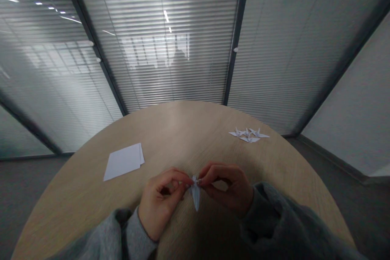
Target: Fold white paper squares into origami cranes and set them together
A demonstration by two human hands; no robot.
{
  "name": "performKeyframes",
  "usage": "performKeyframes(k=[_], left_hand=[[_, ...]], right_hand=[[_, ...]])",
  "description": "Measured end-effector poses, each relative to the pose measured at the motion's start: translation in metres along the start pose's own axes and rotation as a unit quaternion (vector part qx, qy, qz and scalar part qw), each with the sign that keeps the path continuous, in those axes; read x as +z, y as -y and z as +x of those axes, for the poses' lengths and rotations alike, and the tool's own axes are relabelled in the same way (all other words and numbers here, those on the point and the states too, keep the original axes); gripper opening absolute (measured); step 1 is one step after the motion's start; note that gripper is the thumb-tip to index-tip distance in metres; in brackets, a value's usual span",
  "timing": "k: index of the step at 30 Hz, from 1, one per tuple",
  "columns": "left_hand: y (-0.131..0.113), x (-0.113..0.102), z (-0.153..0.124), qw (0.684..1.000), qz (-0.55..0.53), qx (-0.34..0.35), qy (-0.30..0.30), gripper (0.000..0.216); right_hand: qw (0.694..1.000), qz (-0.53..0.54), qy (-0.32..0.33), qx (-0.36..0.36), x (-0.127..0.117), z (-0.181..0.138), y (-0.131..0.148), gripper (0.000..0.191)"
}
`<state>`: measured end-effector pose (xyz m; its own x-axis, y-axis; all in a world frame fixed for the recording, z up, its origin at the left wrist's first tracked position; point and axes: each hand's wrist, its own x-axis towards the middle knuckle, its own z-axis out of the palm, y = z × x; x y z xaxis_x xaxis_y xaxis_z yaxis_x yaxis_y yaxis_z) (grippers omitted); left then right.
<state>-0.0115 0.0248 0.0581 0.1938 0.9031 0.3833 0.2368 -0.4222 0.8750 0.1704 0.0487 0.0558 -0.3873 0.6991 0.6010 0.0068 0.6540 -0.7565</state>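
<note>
— Standing by the glass partition [195, 48] with its lowered blinds, what did you take in first?

— That wall of blinds, then the round wooden table [183, 138] in front of it. Near the table's left side lay a small stack of white paper sheets [124, 161], flat and squared up. Well apart, toward the far right, sat a little cluster of finished paper cranes [249, 134], touching or nearly touching one another.

— And the person?

— Seated at the near edge, grey sleeves [128, 231] resting low. Both hands met over the table just in front of them. The left hand [161, 203] was curled narrow, its fingertips pinching one side of a half-folded paper crane [195, 193]. The right hand [227, 189] was closed down the same way on the other side. Between them they held it at its upper end, just above the table.

— Which way did the piece lie?

— It was a slim, pointed shape. Its long axis ran toward the person, with the tip pointing back at their chest and the pinched end farthest from them.

— How would you judge it to handle?

— Very light, I'd say, and thin enough to crush or tear under a hard squeeze. The creases seemed to give it a little stiffness along its length. Gripping at the folded upper end looked the sensible place; the fine tip would probably bend at a touch.
</note>
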Motion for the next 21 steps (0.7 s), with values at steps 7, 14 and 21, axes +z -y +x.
performKeyframes(k=[7,14,21], left_hand=[[-0.0029,-0.0034,0.0008,0.995,0.062,0.074,-0.006,0.019],[-0.0081,-0.0044,-0.0032,0.988,0.089,0.126,-0.017,0.021],[-0.0063,-0.0032,-0.0014,0.986,0.090,0.138,-0.028,0.021]], right_hand=[[0.999,0.009,0.002,0.044,-0.0003,-0.0013,0.0038,0.002],[0.994,0.038,-0.001,0.104,0.0012,-0.0029,-0.0017,0.012],[0.998,0.010,0.004,0.064,0.0014,-0.0006,0.0007,0.008]])
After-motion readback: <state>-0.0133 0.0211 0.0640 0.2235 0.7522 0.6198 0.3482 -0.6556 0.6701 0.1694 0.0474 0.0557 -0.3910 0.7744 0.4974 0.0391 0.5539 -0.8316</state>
